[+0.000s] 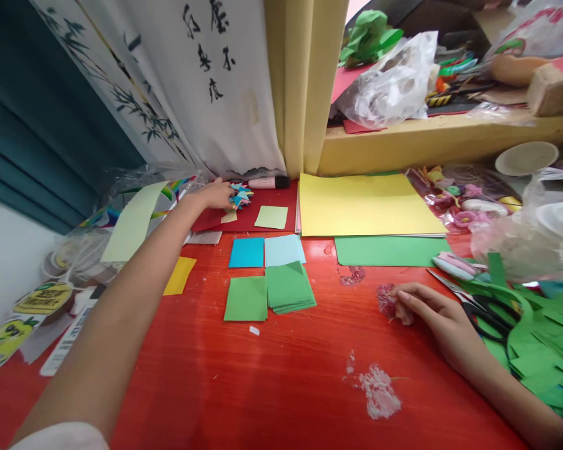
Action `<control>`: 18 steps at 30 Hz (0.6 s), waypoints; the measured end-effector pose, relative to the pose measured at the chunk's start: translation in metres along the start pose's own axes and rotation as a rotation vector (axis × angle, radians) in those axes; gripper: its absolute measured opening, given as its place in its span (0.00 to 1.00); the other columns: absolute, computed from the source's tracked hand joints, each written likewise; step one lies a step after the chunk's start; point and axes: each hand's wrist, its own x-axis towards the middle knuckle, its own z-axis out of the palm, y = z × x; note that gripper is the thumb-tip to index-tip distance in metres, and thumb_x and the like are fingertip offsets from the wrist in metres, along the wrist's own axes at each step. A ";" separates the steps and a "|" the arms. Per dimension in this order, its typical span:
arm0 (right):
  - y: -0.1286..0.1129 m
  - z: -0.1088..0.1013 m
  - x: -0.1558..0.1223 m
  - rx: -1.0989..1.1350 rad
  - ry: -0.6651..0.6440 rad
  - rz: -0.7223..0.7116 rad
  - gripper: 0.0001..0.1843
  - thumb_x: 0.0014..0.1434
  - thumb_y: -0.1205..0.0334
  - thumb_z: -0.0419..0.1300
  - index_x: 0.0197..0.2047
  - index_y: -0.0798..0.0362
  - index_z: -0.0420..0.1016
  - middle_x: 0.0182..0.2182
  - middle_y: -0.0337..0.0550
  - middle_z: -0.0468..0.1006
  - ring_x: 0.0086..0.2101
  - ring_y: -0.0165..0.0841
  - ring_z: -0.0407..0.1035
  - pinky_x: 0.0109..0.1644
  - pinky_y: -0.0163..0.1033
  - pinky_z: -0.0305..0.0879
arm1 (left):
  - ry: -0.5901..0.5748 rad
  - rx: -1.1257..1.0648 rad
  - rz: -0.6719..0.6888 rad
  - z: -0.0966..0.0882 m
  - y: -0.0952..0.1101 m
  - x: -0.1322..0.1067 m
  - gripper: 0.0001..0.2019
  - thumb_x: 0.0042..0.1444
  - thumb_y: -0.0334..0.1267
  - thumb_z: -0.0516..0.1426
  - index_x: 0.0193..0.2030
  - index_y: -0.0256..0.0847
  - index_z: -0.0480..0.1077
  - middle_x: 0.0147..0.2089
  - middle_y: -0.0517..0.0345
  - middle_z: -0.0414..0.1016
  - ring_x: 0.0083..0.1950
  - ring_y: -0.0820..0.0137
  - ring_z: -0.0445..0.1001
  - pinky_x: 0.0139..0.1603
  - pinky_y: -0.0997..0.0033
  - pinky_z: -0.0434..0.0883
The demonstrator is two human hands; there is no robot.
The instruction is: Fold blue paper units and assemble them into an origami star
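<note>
My left hand [217, 195] reaches to the back of the table, its curled fingers at a spiky folded paper piece [242, 195] in blue and other colours; the fingertips are partly hidden. Under it lies a dark red sheet [248, 222] with a pale green square [271, 217]. On the right, my right hand [429, 312] rests low with thumb and fingers pinched together at a purplish, glittery patch [385, 301]; what is between them is unclear. Between the hands lie a blue square [246, 252], a light blue square [285, 250], a green square [246, 299] and a green stack [291, 287].
Black-handled scissors [485, 312] and green paper scraps [548, 350] lie beside my right forearm. Yellow sheets [366, 206] lie over green paper [391, 251] at the back. A marker [268, 182] is near the curtain. Whitish residue [380, 392] marks the front of the table.
</note>
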 end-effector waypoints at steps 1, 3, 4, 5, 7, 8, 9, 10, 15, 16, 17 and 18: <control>0.000 0.000 0.000 0.003 -0.002 -0.003 0.12 0.58 0.50 0.56 0.32 0.50 0.69 0.23 0.37 0.68 0.25 0.28 0.60 0.31 0.33 0.58 | -0.019 0.023 0.012 -0.004 0.000 -0.001 0.21 0.44 0.46 0.56 0.42 0.35 0.72 0.45 0.45 0.72 0.47 0.59 0.65 0.49 0.65 0.58; 0.001 0.000 0.001 0.000 -0.005 -0.007 0.12 0.58 0.51 0.56 0.32 0.50 0.69 0.23 0.37 0.68 0.25 0.28 0.60 0.31 0.33 0.58 | -0.074 0.037 0.017 -0.014 0.000 -0.004 0.19 0.44 0.46 0.56 0.41 0.36 0.72 0.40 0.47 0.74 0.44 0.59 0.66 0.44 0.68 0.59; 0.001 0.001 0.001 -0.005 -0.005 -0.009 0.12 0.58 0.51 0.56 0.32 0.50 0.69 0.23 0.37 0.68 0.25 0.28 0.61 0.31 0.33 0.58 | -0.092 0.026 0.010 -0.018 0.000 -0.005 0.19 0.44 0.47 0.56 0.40 0.37 0.72 0.38 0.48 0.74 0.43 0.59 0.66 0.42 0.69 0.60; 0.001 0.001 0.002 -0.008 -0.004 -0.009 0.12 0.58 0.51 0.56 0.32 0.50 0.69 0.23 0.37 0.68 0.25 0.28 0.61 0.31 0.33 0.58 | -0.095 0.016 0.003 -0.022 0.000 -0.005 0.18 0.44 0.47 0.56 0.39 0.38 0.73 0.36 0.49 0.74 0.43 0.60 0.66 0.40 0.70 0.60; 0.001 0.001 0.002 -0.011 -0.004 -0.010 0.12 0.58 0.50 0.56 0.32 0.50 0.69 0.23 0.37 0.68 0.25 0.28 0.61 0.30 0.33 0.58 | -0.055 0.028 -0.003 -0.026 -0.001 -0.005 0.18 0.45 0.47 0.55 0.39 0.38 0.73 0.35 0.49 0.74 0.42 0.60 0.67 0.39 0.70 0.60; 0.001 0.001 0.002 -0.012 -0.001 -0.011 0.12 0.58 0.50 0.56 0.32 0.50 0.69 0.23 0.37 0.68 0.25 0.28 0.61 0.30 0.32 0.58 | -0.027 0.044 -0.007 -0.026 -0.001 -0.004 0.18 0.45 0.47 0.55 0.39 0.37 0.73 0.35 0.49 0.74 0.42 0.60 0.68 0.40 0.70 0.60; 0.000 0.001 0.002 -0.012 0.001 -0.014 0.12 0.58 0.50 0.56 0.32 0.50 0.69 0.23 0.37 0.68 0.25 0.28 0.60 0.30 0.32 0.58 | -0.010 0.057 -0.007 -0.025 0.000 -0.003 0.18 0.46 0.47 0.55 0.39 0.37 0.73 0.37 0.48 0.74 0.43 0.60 0.68 0.40 0.70 0.60; 0.000 0.001 0.001 -0.011 0.002 -0.014 0.12 0.58 0.50 0.56 0.32 0.50 0.69 0.23 0.37 0.68 0.25 0.28 0.60 0.30 0.32 0.58 | -0.014 0.062 0.001 -0.022 0.001 -0.001 0.19 0.46 0.47 0.55 0.40 0.37 0.72 0.38 0.48 0.74 0.44 0.59 0.68 0.41 0.70 0.60; 0.000 0.001 0.000 0.005 -0.017 -0.009 0.11 0.58 0.51 0.57 0.33 0.50 0.69 0.24 0.36 0.68 0.25 0.27 0.60 0.31 0.32 0.58 | -0.145 0.073 0.048 -0.002 0.009 0.006 0.22 0.44 0.46 0.57 0.45 0.35 0.71 0.44 0.44 0.74 0.46 0.57 0.68 0.43 0.68 0.62; 0.000 0.001 0.000 0.008 -0.021 -0.010 0.11 0.58 0.51 0.57 0.33 0.50 0.70 0.24 0.36 0.68 0.25 0.27 0.60 0.31 0.32 0.57 | -0.140 0.089 0.042 0.001 0.010 0.007 0.22 0.44 0.45 0.57 0.45 0.34 0.72 0.44 0.42 0.74 0.46 0.56 0.68 0.43 0.67 0.62; 0.000 0.001 0.001 0.008 -0.026 -0.011 0.12 0.58 0.51 0.57 0.33 0.50 0.70 0.24 0.36 0.68 0.25 0.27 0.60 0.31 0.32 0.57 | -0.118 0.083 0.033 0.001 0.010 0.007 0.21 0.44 0.44 0.57 0.43 0.33 0.72 0.43 0.41 0.74 0.46 0.56 0.68 0.44 0.65 0.62; 0.000 0.001 0.001 0.006 -0.030 -0.011 0.12 0.58 0.51 0.56 0.33 0.50 0.69 0.24 0.36 0.68 0.25 0.27 0.60 0.31 0.32 0.57 | -0.088 0.055 0.023 0.001 0.009 0.006 0.20 0.43 0.43 0.58 0.41 0.32 0.73 0.41 0.41 0.74 0.46 0.55 0.67 0.45 0.65 0.62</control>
